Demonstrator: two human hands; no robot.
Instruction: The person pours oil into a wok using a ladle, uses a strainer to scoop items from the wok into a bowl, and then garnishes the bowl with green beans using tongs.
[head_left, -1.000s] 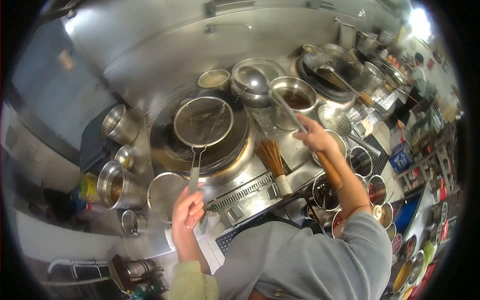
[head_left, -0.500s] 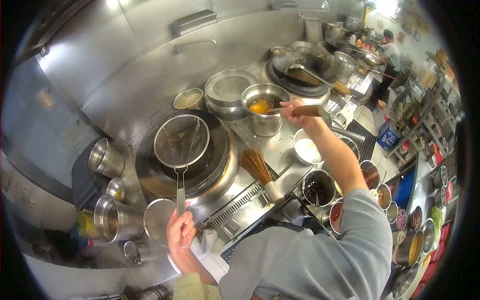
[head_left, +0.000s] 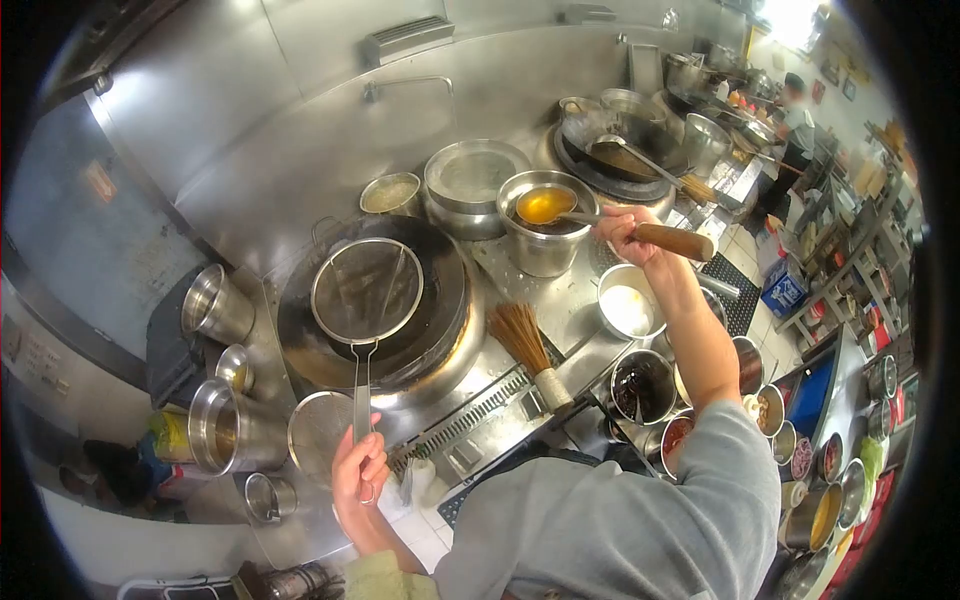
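Note:
My left hand is closed on the metal handle of a round wire strainer, whose mesh is over the dark wok on the stove. In my right hand is the handle of a ladle with a wooden grip. Yellow-orange liquid fills the ladle's bowl, which is over the mouth of a tall steel pot. A bamboo brush lies on the stove's edge between my hands.
A covered-looking round pot and a smaller pot stand behind. Another wok is at the back right. Bowls of ingredients line the right. Steel containers stand left. Another person is far back.
My right hand has raised the ladle, and its bowl of liquid now shows higher over the pot. The view has shifted slightly. My left hand still holds the strainer over the wok.

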